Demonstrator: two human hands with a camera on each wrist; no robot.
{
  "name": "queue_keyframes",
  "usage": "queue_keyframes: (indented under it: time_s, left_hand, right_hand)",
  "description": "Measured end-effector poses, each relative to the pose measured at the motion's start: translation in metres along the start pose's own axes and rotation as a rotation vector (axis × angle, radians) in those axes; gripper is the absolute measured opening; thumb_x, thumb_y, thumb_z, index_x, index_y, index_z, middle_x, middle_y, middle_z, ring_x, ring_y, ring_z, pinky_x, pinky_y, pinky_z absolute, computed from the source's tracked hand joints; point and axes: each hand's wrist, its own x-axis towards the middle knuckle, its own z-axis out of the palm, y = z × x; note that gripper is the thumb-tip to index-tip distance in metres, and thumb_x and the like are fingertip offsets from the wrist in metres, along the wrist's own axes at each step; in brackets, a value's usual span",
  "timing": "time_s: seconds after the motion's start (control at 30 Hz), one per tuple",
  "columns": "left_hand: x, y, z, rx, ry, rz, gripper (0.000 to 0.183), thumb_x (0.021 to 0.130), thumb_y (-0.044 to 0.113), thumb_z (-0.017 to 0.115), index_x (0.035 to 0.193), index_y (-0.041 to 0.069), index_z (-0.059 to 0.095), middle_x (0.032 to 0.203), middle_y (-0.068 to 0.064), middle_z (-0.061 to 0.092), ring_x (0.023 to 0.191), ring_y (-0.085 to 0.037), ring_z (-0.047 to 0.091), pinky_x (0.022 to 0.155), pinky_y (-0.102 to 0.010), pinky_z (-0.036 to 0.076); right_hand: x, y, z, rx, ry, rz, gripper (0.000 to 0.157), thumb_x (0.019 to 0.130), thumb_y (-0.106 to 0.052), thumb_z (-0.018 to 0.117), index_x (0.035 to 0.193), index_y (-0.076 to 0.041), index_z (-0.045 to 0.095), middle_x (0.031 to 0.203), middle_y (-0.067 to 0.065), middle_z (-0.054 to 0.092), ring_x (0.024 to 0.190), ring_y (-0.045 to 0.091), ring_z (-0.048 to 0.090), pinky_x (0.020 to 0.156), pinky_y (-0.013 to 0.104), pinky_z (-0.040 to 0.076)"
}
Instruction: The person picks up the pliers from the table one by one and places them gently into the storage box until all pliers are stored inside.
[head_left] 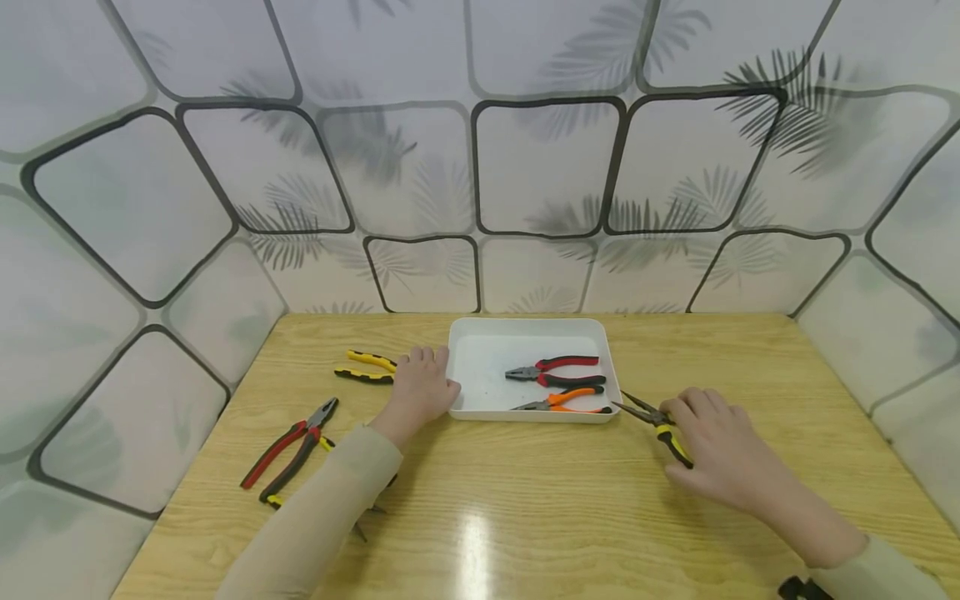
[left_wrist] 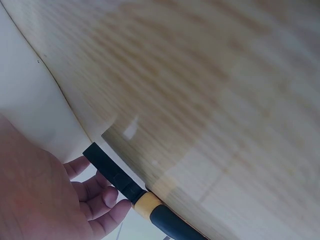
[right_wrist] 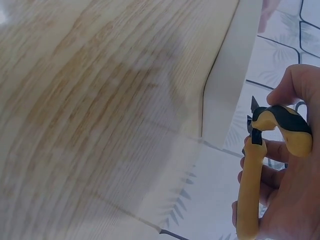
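Observation:
My right hand point(head_left: 716, 450) grips yellow-and-black long-nose pliers point(head_left: 663, 429), their spread tips at the right front corner of the white tray point(head_left: 480, 415). The yellow handles point(right_wrist: 248, 195) lie along the fingers in the right wrist view. At the tray's left end, my left hand point(head_left: 422, 383) reaches over the head of another yellow-and-black pair of pliers point(head_left: 365, 377), its thumb out against the tray wall. The dark pliers head point(left_wrist: 112, 167) sits right at the loosely curled fingertips. Inside the tray are red-and-black pliers point(head_left: 558, 379) and orange-and-black pliers point(head_left: 558, 404).
Red-and-black pliers point(head_left: 296, 450) lie open on the left of the wooden table point(head_left: 525, 500). Beside them, yellow-and-black pliers point(head_left: 360, 532) are mostly covered by my left sleeve point(head_left: 322, 508). A patterned curtain point(head_left: 551, 167) rises behind the table.

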Motion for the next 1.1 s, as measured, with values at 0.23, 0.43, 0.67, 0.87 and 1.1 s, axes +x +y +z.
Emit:
queue_keyframes:
  time_s: [0.23,0.43,0.67,0.87,1.1]
  left_hand:
    - [0.001,-0.001,0.000,-0.001,-0.002,0.000,0.054,0.101,0.034,0.049,0.144,0.002,0.049,0.120,-0.020,0.061,0.109,-0.035,0.054,0.097,-0.050,0.048]
    - [0.000,0.000,-0.001,-0.010,-0.008,0.001,0.056,0.101,0.034,0.048,0.146,0.001,0.048,0.124,-0.022,0.061,0.113,-0.036,0.055,0.100,-0.051,0.048]
    - [-0.001,0.000,-0.002,-0.005,-0.007,-0.002,0.055,0.101,0.034,0.048,0.145,0.001,0.048,0.123,-0.021,0.061,0.113,-0.036,0.055,0.099,-0.051,0.048]
    - [0.000,0.000,-0.002,-0.002,-0.014,-0.004,0.056,0.102,0.035,0.048,0.146,0.002,0.048,0.124,-0.021,0.061,0.114,-0.036,0.055,0.100,-0.051,0.047]
    - [0.002,-0.001,0.001,-0.003,-0.016,-0.008,0.057,0.102,0.036,0.048,0.148,0.002,0.047,0.125,-0.021,0.061,0.115,-0.036,0.055,0.102,-0.051,0.047]
  right_hand:
    - [0.006,0.001,0.001,0.001,0.004,-0.007,0.058,0.074,-0.034,0.078,0.124,-0.008,0.062,0.116,0.011,0.058,0.103,0.029,0.054,0.074,0.049,0.042]
    - [0.009,0.000,0.002,0.006,-0.004,-0.014,0.057,0.075,-0.034,0.078,0.124,-0.008,0.063,0.116,0.011,0.059,0.105,0.030,0.053,0.074,0.048,0.042]
    - [0.014,0.000,0.002,0.015,0.000,-0.024,0.058,0.076,-0.033,0.076,0.125,-0.007,0.062,0.117,0.011,0.058,0.103,0.029,0.052,0.073,0.046,0.040]
    - [0.018,-0.001,0.002,0.025,0.004,-0.029,0.057,0.076,-0.033,0.076,0.125,-0.008,0.062,0.116,0.011,0.058,0.102,0.028,0.052,0.073,0.045,0.039]
    - [0.025,0.000,0.003,0.024,0.016,-0.050,0.056,0.076,-0.032,0.076,0.124,-0.007,0.062,0.115,0.011,0.058,0.101,0.029,0.052,0.072,0.044,0.038]
